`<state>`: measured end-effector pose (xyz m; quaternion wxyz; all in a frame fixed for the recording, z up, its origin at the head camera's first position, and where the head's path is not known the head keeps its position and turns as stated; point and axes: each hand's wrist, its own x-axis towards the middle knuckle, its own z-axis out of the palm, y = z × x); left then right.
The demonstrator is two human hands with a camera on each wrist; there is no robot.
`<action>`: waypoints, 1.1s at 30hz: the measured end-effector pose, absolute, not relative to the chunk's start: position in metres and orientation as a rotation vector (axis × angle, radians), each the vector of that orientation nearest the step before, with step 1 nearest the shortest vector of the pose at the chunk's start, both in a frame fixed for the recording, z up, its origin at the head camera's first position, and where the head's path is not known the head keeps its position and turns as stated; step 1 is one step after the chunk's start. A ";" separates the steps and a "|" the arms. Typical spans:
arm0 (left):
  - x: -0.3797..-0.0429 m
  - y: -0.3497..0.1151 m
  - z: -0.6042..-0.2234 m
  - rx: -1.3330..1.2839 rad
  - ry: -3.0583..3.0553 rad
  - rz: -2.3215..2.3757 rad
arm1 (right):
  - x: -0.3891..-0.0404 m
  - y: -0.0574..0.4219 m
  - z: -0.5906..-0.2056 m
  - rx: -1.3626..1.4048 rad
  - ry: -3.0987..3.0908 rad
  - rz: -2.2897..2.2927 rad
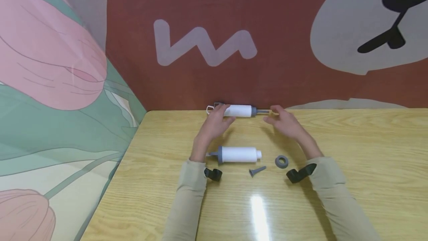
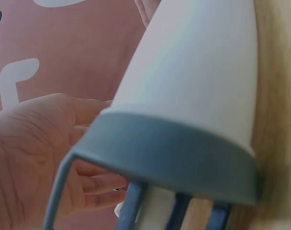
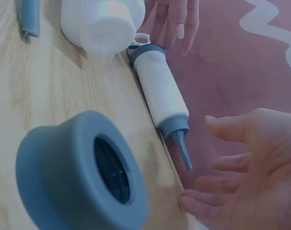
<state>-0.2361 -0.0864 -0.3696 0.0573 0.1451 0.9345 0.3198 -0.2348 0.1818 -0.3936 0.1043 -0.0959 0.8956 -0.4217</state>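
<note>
An assembled syringe-like dispenser (image 1: 238,111), a white tube with a grey cap, thin grey nozzle and looped handle, lies along the table's far edge. Over its handle end is my left hand (image 1: 214,125), thumb and fingers apart; in the right wrist view the fingers hang loosely beside the handle. My right hand (image 3: 260,177) is beside the nozzle tip, fingers spread and nothing held. Nearer lies a second white tube (image 1: 239,154) with a grey collar and plunger. A loose grey nozzle (image 1: 257,171) and a grey ring cap (image 1: 282,161) lie to its right.
The wooden table (image 1: 133,196) meets a reddish-brown printed backdrop (image 1: 284,66) just behind the far dispenser. Another printed panel (image 1: 60,133) with flowers borders the left side. Black wrist mounts (image 1: 213,174) sit at both cuffs.
</note>
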 end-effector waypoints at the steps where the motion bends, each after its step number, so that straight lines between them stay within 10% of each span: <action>1: -0.236 -0.087 -0.370 0.435 2.824 0.981 | -0.235 0.182 -0.395 -0.264 2.619 -1.282; 33: -0.235 -0.087 -0.373 0.348 2.738 1.204 | -0.238 0.181 -0.411 -0.109 2.261 -1.758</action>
